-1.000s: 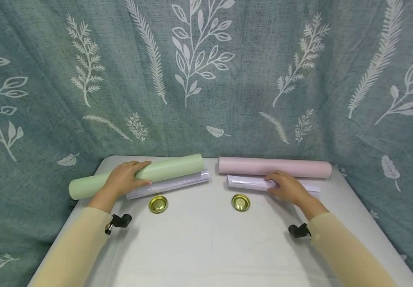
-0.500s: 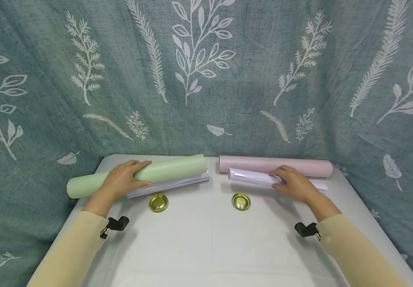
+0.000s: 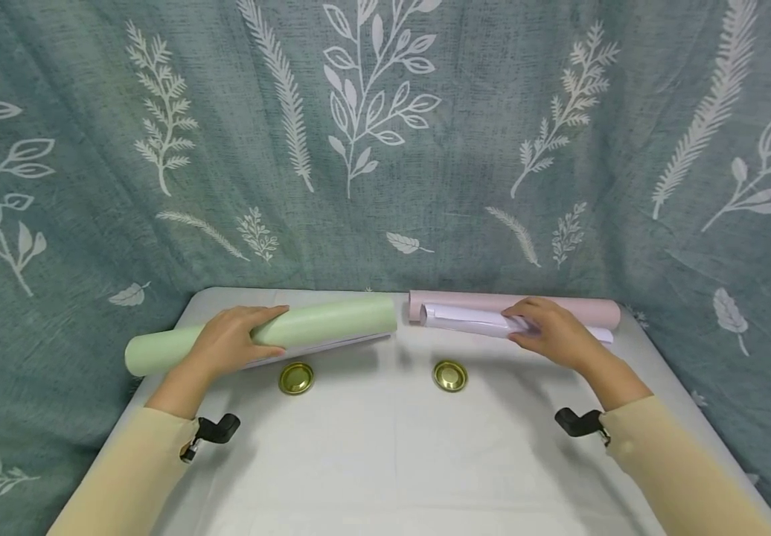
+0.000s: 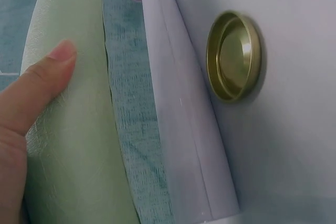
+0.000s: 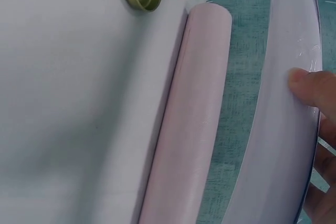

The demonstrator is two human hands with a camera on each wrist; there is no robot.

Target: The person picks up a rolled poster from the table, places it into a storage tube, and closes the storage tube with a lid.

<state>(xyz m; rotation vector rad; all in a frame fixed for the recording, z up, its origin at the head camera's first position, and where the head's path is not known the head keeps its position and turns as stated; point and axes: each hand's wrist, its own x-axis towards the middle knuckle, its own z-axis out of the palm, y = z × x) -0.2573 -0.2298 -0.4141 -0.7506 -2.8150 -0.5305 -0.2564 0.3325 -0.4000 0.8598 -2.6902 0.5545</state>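
My left hand [image 3: 228, 342] grips a pale green roll [image 3: 338, 318] near its middle, and the left wrist view has the thumb [image 4: 58, 66] lying along it. The green roll is raised over the table and mostly covers a glossy pale lavender roll [image 4: 181, 114] on the cloth. With thumb and fingers my right hand [image 3: 549, 335] holds a second glossy whitish-lavender roll [image 3: 469, 318], lifted clear of the table. Behind it a pink roll [image 3: 586, 311] lies along the back edge, partly hidden by that hand and roll; it shows fully apart in the right wrist view [image 5: 184, 114].
Two small round gold dishes [image 3: 296, 378] sit on the white tablecloth [image 3: 392, 454], the right-hand dish [image 3: 450, 376] in front of the lifted lavender roll. A blue-green leaf-patterned curtain [image 3: 452, 179] hangs right behind the table's back edge.
My right hand has raised the lavender roll off the cloth and moved it back, now overlapping the pink roll. The green roll's right end has shifted right, covering more of the roll beneath.
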